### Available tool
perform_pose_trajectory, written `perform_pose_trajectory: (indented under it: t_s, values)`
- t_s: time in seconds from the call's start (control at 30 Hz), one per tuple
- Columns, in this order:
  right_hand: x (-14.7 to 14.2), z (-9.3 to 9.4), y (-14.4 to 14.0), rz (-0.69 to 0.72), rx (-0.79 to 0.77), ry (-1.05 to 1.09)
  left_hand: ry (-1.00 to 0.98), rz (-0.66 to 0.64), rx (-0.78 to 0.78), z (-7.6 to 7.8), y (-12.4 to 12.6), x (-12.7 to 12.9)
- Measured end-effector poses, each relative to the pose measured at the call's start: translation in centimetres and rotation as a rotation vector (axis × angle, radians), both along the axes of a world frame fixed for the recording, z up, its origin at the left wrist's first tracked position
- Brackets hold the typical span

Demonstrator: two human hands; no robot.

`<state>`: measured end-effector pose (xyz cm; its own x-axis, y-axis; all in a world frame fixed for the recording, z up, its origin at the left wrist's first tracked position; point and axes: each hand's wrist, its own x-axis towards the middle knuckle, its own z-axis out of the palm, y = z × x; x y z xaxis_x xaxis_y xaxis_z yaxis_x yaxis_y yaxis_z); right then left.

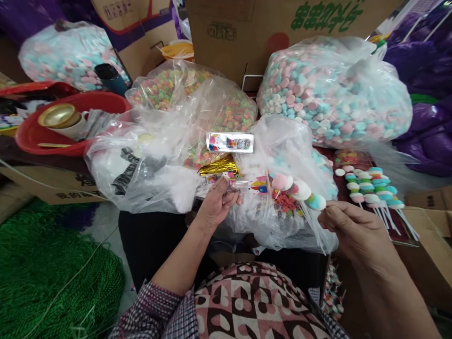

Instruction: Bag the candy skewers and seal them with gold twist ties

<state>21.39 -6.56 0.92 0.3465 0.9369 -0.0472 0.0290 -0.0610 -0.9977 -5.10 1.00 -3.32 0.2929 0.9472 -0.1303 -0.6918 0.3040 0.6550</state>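
Head view: left hand (216, 203) pinches mouth of small printed sleeve bag (252, 184), holding it open; right hand (348, 225) grips stick, pushing marshmallow skewer (300, 192) inside; finished skewers (370, 188) lie at table's right edge, pastel marshmallow sack (335, 94) behind

Head camera looks steeply down, close over lap.

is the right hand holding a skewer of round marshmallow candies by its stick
Yes, the right hand pinches the thin white stick of a skewer of pink, white and green round candies, held over a clear plastic bag.
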Motion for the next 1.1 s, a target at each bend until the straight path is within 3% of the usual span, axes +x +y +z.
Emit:
perform_pose_trajectory:
  t_s: [0.13,0.3,0.47,0.6,0.77,1.0,1.1]
  values:
    - [0.5,-0.4,-0.2,0.007,-0.037,-0.126,0.016,0.008,0.000,0.0,-0.1,0.0]
    - [1.2,0.9,-0.3,0.088,-0.037,-0.366,0.101,0.011,0.006,-0.2,0.1,0.0]
    - [2.1,0.9,-0.3,0.219,0.008,-0.436,0.253,-0.045,0.035,-0.1,0.3,-0.1]
    - [1.8,0.6,-0.2,0.319,0.033,-0.489,0.421,-0.088,0.131,0.0,0.1,-0.5]
    - [1.2,1.2,-0.2,0.337,0.109,-0.529,0.594,-0.099,0.275,0.2,0.1,-1.3]
    - [1.1,0.3,-0.6,0.249,-0.037,-0.570,0.691,-0.126,0.379,0.9,-0.1,-1.8]
    - [0.8,0.5,-0.6,0.301,-0.095,-0.623,0.717,-0.123,0.403,1.1,-0.3,-1.8]
